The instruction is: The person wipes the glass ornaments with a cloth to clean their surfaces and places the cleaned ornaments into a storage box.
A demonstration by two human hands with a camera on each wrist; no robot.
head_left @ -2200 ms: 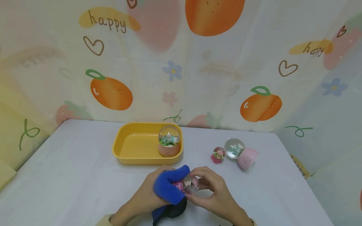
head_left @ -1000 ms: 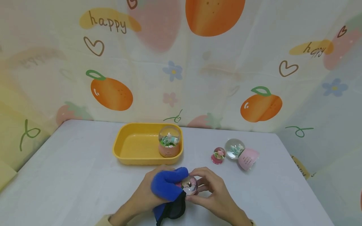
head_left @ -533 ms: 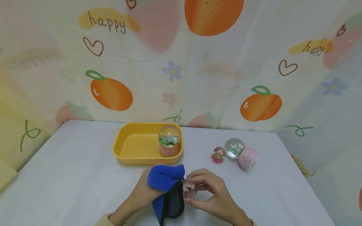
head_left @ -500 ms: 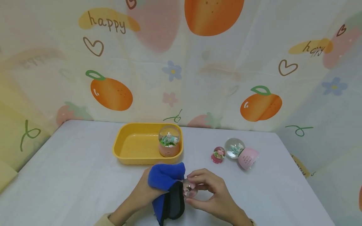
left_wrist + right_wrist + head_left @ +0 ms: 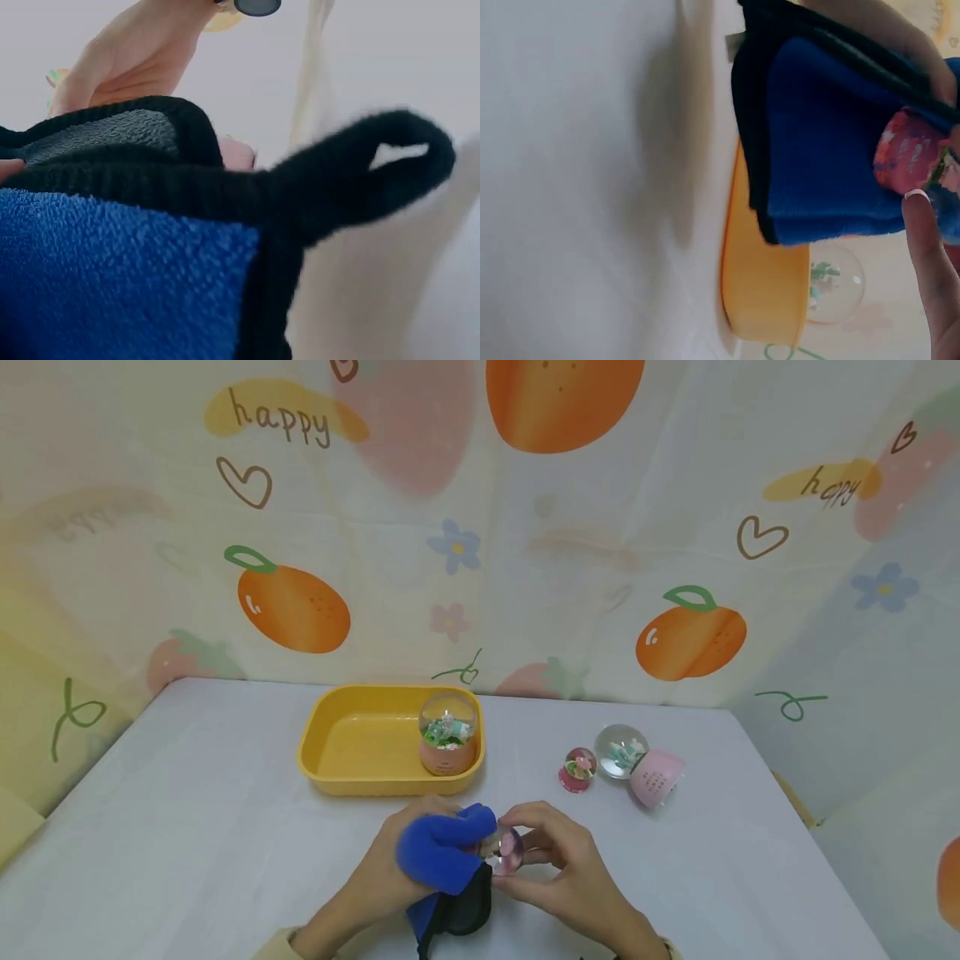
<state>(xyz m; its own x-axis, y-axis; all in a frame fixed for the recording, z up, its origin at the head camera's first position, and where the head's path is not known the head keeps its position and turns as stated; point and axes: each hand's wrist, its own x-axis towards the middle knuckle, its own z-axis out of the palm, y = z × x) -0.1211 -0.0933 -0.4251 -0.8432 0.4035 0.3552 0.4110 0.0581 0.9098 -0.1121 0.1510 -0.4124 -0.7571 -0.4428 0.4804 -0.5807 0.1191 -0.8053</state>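
Left hand (image 5: 384, 868) is gripping the cloth (image 5: 438, 858), right hand (image 5: 564, 870) is pinching the pink globe (image 5: 507, 850) against it, just off the tray's (image 5: 360, 747) near right corner; an upright globe (image 5: 447, 742) is standing inside the tray, while a tiny globe (image 5: 578, 769) and a tipped globe (image 5: 651, 775) are resting to its right

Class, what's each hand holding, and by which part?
Left hand: blue plush cloth, against the pink base of a clear round snow globe. Right hand: the globe's dome.

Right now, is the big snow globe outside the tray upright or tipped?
Tipped: the snow globe lies sideways, its base beside its ball.
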